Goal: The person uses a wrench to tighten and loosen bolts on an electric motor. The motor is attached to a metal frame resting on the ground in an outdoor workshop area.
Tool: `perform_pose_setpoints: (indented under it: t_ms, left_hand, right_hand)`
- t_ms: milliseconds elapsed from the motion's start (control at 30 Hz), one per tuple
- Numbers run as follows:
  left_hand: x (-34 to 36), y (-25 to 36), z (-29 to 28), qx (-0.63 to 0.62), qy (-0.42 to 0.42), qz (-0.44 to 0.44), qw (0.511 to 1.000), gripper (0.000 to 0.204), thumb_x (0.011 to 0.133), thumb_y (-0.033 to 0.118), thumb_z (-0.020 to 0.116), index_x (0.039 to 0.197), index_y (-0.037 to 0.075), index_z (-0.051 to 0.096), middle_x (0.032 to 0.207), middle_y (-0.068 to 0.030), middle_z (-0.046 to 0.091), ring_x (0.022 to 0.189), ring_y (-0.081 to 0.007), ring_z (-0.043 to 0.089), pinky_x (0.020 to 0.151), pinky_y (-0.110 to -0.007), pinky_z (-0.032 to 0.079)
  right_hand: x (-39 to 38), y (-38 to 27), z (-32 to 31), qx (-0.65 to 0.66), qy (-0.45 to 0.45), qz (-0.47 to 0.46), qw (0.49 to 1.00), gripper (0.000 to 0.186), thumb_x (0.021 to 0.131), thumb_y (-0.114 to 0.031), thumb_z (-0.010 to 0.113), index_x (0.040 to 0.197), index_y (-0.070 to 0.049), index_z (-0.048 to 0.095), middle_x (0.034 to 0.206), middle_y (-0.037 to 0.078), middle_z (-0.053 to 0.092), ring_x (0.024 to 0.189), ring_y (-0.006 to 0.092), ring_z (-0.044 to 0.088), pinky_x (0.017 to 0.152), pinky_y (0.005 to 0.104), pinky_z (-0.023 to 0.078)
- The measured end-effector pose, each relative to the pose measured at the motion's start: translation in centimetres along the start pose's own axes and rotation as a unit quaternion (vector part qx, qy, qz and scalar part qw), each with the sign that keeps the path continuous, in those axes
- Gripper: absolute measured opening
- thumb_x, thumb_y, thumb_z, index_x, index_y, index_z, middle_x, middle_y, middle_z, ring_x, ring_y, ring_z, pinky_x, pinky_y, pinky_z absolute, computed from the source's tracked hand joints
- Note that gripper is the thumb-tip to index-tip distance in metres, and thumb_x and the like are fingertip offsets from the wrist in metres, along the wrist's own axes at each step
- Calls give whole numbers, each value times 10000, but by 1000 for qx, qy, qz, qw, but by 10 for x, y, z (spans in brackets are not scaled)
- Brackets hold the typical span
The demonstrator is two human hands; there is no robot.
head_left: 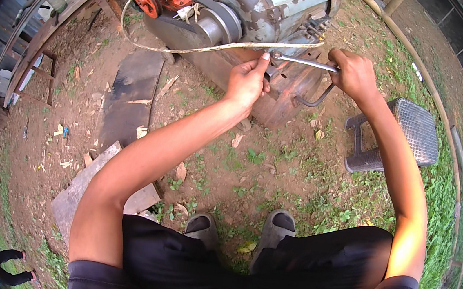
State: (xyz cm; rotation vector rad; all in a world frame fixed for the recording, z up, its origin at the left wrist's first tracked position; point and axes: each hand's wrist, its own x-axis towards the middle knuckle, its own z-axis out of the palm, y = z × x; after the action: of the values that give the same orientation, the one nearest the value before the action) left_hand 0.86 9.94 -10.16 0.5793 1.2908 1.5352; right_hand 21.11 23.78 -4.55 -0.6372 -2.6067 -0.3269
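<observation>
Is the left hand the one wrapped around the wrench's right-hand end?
No, the right hand is wrapped around that end of the wrench, while the left hand is by its opposite end.

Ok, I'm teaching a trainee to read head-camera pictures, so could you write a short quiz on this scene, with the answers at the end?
1. Open question: Which tool does the person's right grip hold?
2. True or false: The dark grey plastic stool with a woven-textured seat is to the left of the person's feet.
3. Multiple choice: What colour is the round spoked wheel at the left end of the long black drive belt?
a) yellow
b) orange-red
c) white

Key:
1. A long silver metal wrench.
2. False: it is to the right.
3. b
</observation>
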Motion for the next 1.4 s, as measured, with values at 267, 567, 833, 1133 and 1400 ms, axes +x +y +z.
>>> perform_pose_setpoints:
  t_ms: [267, 567, 833, 1133, 1400]
  left_hand:
    - [3, 2, -2, 23, 1, -18, 1000, 374, 948, 391, 556, 846, 39, 629, 545, 10, 515, 470, -62, 482, 446, -217, 373]
    - [0, 5, -11, 29, -52, -19, 998, 360, 966, 402, 513, 973, 50, 593, 651, -3, 539, 518, -77, 519, 471, -212, 378]
    - [5, 2, -10, -21, -65, -28, 997, 405, 970, 415, 496, 1039, 29, 598, 753, -13, 598, 526, -89, 576, 470, -222, 408]
    - [4, 3, -14, 2, -90, -26, 996, 392, 962, 423, 508, 1065, 49, 565, 828, -5, 582, 557, -94, 566, 488, -214, 397]
    - [8, 6, -17, 14, -109, -41, 993, 427, 958, 437, 508, 1103, 43, 585, 898, -16, 612, 601, -96, 589, 516, -233, 435]
  right_hand:
    - [61, 44, 67, -156, -40, 119, 980, 194, 846, -163, 496, 887, -22, 622, 895, 172, 631, 788, 338, 645, 750, 453, 465]
    - [59, 44, 65, 5, -35, 62, 997, 290, 748, -28, 539, 1032, -18, 598, 1105, 206, 548, 1006, 373, 549, 829, 483, 408]
    - [26, 32, 47, 24, -20, 98, 995, 402, 757, -41, 530, 1157, -55, 569, 1078, 155, 580, 1003, 319, 582, 864, 480, 405]
    - [19, 10, 28, -51, -23, -58, 997, 302, 796, -116, 584, 1089, -47, 580, 1020, 109, 591, 1030, 257, 548, 896, 363, 413]
    - [27, 19, 34, -97, 89, -79, 988, 301, 826, -110, 564, 1116, -31, 585, 1058, 131, 618, 1080, 280, 553, 998, 391, 392]
